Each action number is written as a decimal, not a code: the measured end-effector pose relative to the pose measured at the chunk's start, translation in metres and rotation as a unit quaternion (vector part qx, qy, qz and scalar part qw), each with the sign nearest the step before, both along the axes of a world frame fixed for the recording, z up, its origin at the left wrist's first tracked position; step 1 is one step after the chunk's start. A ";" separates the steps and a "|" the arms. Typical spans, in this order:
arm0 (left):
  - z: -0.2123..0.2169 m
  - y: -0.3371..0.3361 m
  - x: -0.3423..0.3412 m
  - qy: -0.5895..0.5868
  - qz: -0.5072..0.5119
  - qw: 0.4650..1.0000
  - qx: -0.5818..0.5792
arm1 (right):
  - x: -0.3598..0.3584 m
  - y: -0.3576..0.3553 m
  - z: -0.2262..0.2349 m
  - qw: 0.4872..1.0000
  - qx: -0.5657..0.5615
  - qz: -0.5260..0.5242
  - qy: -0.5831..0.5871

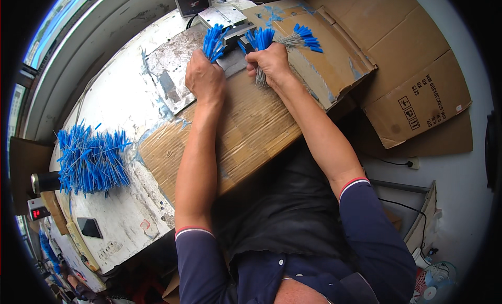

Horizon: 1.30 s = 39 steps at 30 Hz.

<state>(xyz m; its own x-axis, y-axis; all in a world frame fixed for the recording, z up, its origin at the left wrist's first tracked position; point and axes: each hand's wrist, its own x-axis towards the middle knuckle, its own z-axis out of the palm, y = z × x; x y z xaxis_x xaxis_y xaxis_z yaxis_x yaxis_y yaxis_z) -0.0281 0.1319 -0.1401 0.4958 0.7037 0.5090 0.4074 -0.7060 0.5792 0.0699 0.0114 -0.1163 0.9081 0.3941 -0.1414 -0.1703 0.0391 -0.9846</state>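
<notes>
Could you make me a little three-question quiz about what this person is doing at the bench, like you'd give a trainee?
1. True or false: both hands grip bundles of blue-tipped wires.
2. Where does the big loose pile of blue-tipped wires lie: A) to the person's left, B) to the person's right, C) on the floor?
3. What covers the bench under the forearms?

Key:
1. True: the left hand holds a bundle, the right hand another bundle.
2. A: the pile.
3. Worn brown cardboard.

Single head-worn fisheye view, looking steeply down, close over the worktable (125, 100), edges bending
</notes>
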 end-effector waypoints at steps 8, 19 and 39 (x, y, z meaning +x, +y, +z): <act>-0.002 0.002 0.003 -0.078 -0.003 0.993 0.093 | 0.004 0.007 -0.004 0.999 -0.031 -0.022 -0.006; -0.001 -0.002 0.000 -0.013 -0.037 0.999 -0.009 | 0.002 0.004 -0.001 0.999 0.004 -0.025 0.045; 0.002 -0.004 0.000 0.001 -0.062 0.998 0.005 | -0.004 -0.016 -0.010 0.987 0.150 0.030 0.042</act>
<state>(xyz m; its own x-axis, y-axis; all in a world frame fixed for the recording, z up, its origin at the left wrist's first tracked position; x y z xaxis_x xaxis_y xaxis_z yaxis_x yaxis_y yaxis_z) -0.0284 0.1281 -0.1383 0.5799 0.6322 0.5138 0.3186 -0.7565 0.5711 0.0662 -0.0041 -0.1263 0.8717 0.4828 -0.0842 -0.2623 0.3144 -0.9123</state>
